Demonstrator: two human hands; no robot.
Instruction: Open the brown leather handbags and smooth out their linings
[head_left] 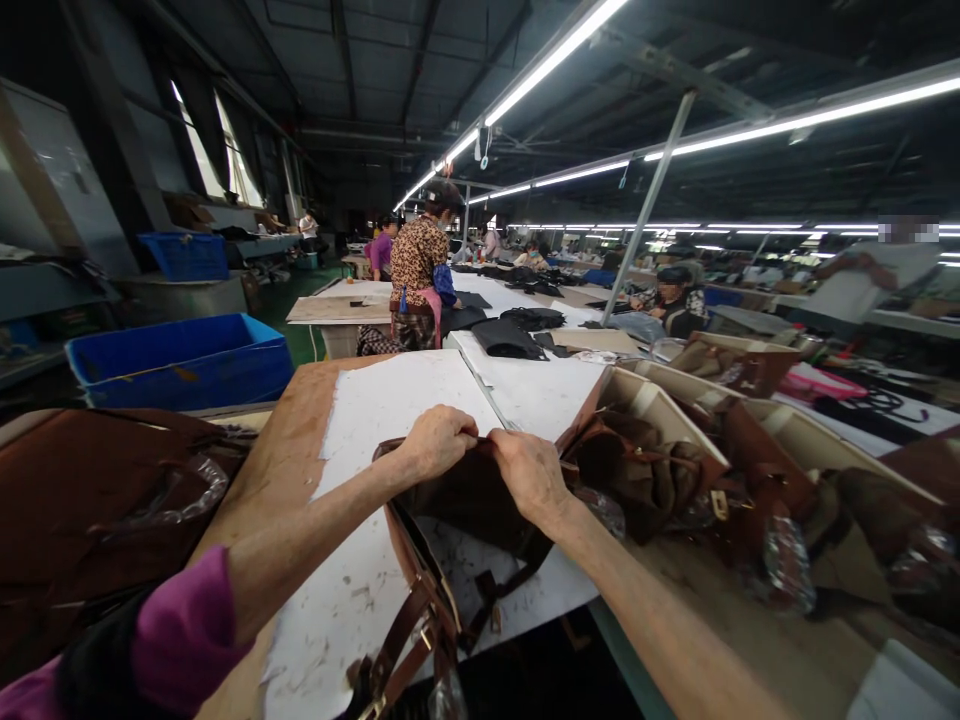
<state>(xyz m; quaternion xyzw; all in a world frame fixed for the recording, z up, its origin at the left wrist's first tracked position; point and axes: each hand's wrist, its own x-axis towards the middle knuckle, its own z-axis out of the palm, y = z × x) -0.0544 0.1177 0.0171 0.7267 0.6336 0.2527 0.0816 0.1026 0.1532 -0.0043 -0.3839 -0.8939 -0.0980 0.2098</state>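
Note:
Between my two hands is a brown handbag (472, 495), its dark lining facing me and its straps with gold-coloured buckles hanging toward the table's near edge. My left hand (439, 440) pinches the bag's far upper edge with curled fingers. Close beside it, my right hand (529, 475) grips the same edge, thumb and fingers pressed together. The bag's lower part rests over white paper (390, 400) on the table. My forearms cover some of the bag's sides.
Several brown bags (652, 450) with stiff pale panels crowd the right side. Another brown bag (112, 500) lies at left, before a blue bin (180, 360). A person in a leopard-print top (416, 260) stands ahead by dark pieces (510, 335). A metal post (649, 205) rises at right.

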